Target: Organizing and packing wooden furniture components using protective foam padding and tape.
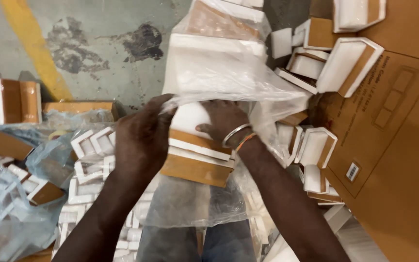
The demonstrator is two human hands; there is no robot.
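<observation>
A stack of white foam corner pieces backed with brown cardboard sits partly inside a clear plastic bag in front of me. My left hand grips the bag's edge on the left of the stack. My right hand, with a metal bangle and a coloured thread on the wrist, is closed on the top of the stack, at the bag's mouth. The bag's upper part holds more white foam pieces and drapes over my right hand. Its lower part hangs over my knees.
Loose foam and cardboard corner pieces lie at the upper right beside a large brown carton. More pieces and crumpled plastic bags crowd the left. A yellow line crosses the grey concrete floor.
</observation>
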